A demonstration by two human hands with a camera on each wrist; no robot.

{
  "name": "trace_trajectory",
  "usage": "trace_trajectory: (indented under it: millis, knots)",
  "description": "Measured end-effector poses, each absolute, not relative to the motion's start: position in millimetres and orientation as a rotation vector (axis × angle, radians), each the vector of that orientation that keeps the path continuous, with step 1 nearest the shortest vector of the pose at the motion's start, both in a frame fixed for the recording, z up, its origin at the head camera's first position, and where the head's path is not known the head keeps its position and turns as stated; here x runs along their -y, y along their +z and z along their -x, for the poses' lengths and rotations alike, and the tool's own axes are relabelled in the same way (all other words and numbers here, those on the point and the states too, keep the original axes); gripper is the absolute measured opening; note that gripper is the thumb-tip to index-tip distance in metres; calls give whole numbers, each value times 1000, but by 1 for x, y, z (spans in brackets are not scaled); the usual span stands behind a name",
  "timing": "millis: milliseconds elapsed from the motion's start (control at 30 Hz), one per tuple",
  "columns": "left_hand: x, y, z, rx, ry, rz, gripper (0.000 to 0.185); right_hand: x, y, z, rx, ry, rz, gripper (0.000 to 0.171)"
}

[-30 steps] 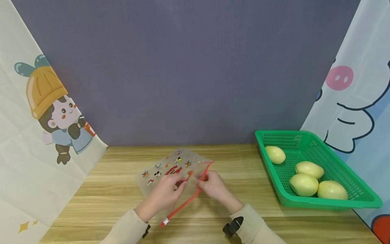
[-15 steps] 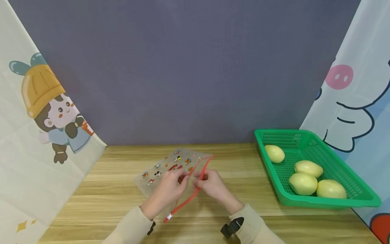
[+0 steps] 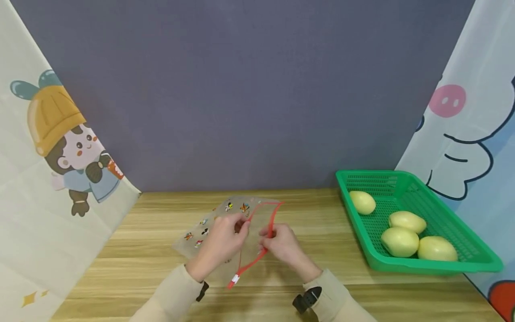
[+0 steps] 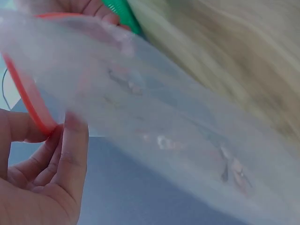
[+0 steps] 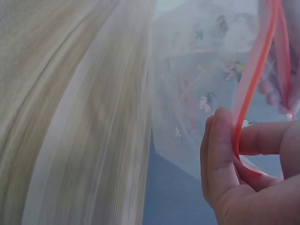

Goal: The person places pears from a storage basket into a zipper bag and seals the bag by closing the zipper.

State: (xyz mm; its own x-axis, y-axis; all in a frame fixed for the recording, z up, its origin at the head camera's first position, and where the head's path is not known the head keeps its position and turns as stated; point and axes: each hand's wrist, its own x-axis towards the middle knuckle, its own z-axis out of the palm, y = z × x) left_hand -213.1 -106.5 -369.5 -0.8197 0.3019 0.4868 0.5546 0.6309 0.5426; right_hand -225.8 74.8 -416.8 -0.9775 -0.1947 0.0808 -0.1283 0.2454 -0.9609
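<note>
**Head view: two hands part a zip bag's mouth**

Left hand [image 3: 219, 243] and right hand [image 3: 281, 243] each pinch one red lip of the thin, frosted, sticker-printed zip bag [image 3: 225, 223], thumb against forefinger. Between them the flexible strip bows open above the wooden table [image 3: 153, 250].

No words, numbers or brand marks can be read anywhere; the zip bag [image 3: 225, 223] carries only small cartoon prints.

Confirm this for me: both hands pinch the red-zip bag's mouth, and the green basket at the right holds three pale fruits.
Not quite. The head view shows four pale fruits in the green basket, not three. The rest stands: left hand and right hand pinch the mouth of the bag.
</note>
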Motion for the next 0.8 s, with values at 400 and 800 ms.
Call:
trace_trajectory:
  millis: [400,800]
  knots:
    - [114,-348,215,2450,-1207,516,8,-82,-418,228,-2662,-1689,263,8]
    - [135,-344,227,2430,-1530,311,11,-94,-410,226,-2680,-1642,258,15]
